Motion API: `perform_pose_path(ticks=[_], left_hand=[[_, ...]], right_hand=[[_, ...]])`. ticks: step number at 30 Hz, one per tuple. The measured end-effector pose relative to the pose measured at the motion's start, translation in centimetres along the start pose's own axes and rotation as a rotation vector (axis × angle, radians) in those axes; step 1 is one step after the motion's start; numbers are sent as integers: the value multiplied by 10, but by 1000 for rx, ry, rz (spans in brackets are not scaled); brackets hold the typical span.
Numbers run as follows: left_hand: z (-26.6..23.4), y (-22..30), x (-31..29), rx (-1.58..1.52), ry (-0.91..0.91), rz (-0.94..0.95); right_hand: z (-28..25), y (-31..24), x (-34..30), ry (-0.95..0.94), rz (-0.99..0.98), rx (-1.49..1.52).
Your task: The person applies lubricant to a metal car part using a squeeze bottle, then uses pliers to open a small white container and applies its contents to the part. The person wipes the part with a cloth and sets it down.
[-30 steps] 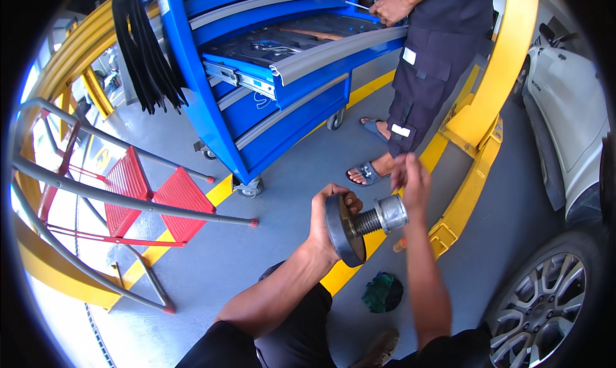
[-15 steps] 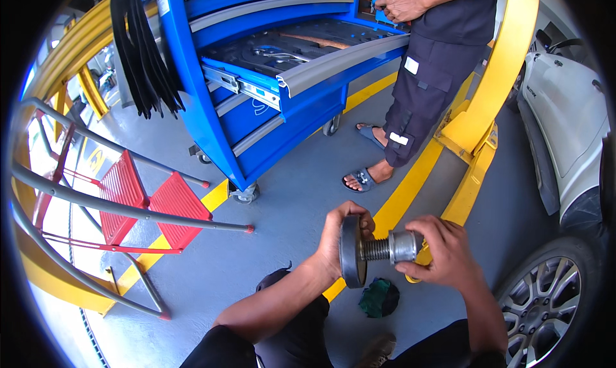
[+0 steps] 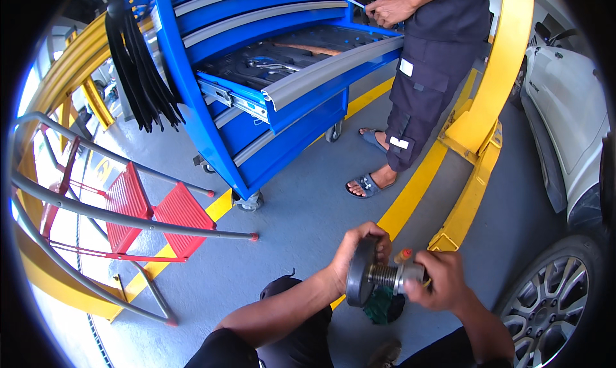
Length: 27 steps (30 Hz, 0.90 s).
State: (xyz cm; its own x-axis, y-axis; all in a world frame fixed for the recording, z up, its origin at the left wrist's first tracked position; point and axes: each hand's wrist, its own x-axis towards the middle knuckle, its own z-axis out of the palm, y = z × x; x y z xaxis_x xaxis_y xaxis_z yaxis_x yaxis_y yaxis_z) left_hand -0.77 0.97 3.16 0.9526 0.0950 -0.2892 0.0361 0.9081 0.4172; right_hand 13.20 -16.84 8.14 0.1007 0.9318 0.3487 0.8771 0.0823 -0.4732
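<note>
A round lift pad with a dark disc is held on its side in front of me. A threaded stem runs from its back to the right into a metal collar. My left hand is closed round the disc, its fingers over the far rim. My right hand is closed on the collar, a little blurred. A small orange-red thing shows just beyond the collar; I cannot tell what it is. Below the pad, a dark green cloth-like bundle lies on the floor, partly hidden.
Ahead stands a blue tool cabinet with one drawer pulled out, tools inside. Another person in dark clothes stands beside it, holding a thin tool. A red step ladder is at left. At right are a yellow lift post and a white car.
Both hands and the lift pad have moved slightly right and down in the picture. My right hand's fingers have shifted round the collar. The orange-red thing now shows.
</note>
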Motion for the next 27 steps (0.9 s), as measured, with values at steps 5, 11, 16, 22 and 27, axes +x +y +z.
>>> perform_pose_path(ticks=[5, 11, 16, 22, 27], left_hand=[[0, 8, 1, -25, 46, 74], [4, 10, -2, -43, -1, 64], [0, 11, -1, -124, -37, 25], [-13, 3, 6, -115, 16, 47], [-10, -4, 14, -228, 104, 98]], right_hand=[[-6, -10, 9, -137, 381, 335], [-19, -12, 10, 47, -276, -253], [-28, -13, 8, 78, -432, -496], [-20, -12, 11, -110, 58, -70], [-21, 2, 13, 26, 183, 8]])
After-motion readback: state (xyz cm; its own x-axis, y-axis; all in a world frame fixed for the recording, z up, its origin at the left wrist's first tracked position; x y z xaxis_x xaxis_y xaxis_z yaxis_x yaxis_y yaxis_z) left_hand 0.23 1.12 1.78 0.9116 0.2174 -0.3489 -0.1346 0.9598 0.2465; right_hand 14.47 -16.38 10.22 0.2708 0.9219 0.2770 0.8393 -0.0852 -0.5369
